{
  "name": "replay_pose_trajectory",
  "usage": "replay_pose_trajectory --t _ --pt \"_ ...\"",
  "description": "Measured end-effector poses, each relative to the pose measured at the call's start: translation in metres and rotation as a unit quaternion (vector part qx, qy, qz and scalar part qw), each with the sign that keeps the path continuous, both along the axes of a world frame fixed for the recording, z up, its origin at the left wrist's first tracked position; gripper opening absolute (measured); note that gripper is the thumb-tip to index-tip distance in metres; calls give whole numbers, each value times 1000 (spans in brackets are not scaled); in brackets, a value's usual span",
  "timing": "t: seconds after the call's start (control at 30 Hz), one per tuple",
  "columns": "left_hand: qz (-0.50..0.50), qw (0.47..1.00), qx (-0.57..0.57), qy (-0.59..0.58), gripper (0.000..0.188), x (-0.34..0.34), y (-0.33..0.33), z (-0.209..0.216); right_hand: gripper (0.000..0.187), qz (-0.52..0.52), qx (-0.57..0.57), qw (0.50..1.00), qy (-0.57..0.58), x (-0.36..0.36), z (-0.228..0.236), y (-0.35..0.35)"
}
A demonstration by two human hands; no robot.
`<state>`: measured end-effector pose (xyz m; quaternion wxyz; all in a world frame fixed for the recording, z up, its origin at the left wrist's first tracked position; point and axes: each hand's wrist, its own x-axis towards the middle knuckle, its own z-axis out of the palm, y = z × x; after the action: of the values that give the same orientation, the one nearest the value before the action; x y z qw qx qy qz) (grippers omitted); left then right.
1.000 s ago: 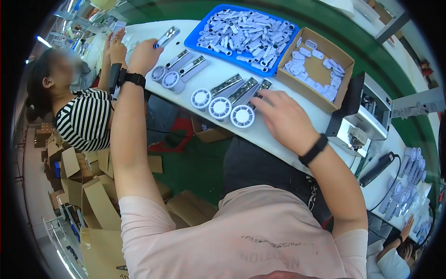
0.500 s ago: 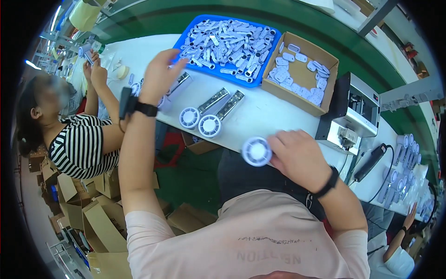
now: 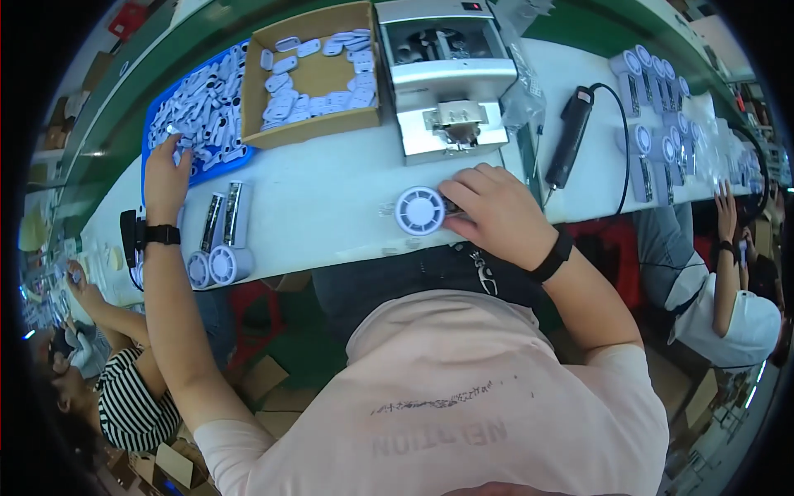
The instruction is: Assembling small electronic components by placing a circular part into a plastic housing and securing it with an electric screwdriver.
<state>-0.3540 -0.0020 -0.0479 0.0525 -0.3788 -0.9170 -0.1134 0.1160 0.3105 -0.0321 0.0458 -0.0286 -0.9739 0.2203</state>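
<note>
My right hand (image 3: 498,208) is closed on a lavender handheld fan body with a round slotted head (image 3: 420,211), low over the near edge of the table. My fingers cover much of its handle. At the left, my left hand (image 3: 169,169) reaches into a blue tray (image 3: 240,157) heaped with narrow white-and-black plastic pieces (image 3: 213,107). Its thumb and fingers are apart at the pieces, and I see none lifted. Two more fan bodies (image 3: 230,231) lie beside my left wrist, heads toward me and circuit boards showing in their open handles.
A cardboard box (image 3: 252,83) of white oval plates stands right of the tray. Beside it is a silver machine (image 3: 451,83). Farther right lie a black corded electric screwdriver (image 3: 571,136) and several upright fan bodies (image 3: 641,161). Other people sit at both ends of the table.
My view has swung to the right. My left hand has moved onto the pieces in the tray. The fan body in my right hand has come in over the table edge.
</note>
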Motion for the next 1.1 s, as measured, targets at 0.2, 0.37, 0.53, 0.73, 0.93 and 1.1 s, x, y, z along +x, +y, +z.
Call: replay_pose_trajectory --t 0.2,0.37,0.53,0.73,0.93,1.1 --pt "-14 998 -62 -27 22 -17 -1 -10 53 -45 -32 996 66 29 16 19" --pt "-42 993 -110 8 23 -25 -15 -9 49 -71 -71 991 93 56 5 26" --pt "17 997 -50 -53 20 9 11 7 45 -121 -82 982 121 69 -2 18" --pt "141 968 179 -104 19 63 35 55 43 -130 -128 975 130 76 6 36" --pt "-155 886 297 -321 13 280 83 76 51 -74 -460 881 80 36 41 6" --pt "-314 854 278 -308 27 344 98 42 43 35 -452 891 -28 31 31 0"
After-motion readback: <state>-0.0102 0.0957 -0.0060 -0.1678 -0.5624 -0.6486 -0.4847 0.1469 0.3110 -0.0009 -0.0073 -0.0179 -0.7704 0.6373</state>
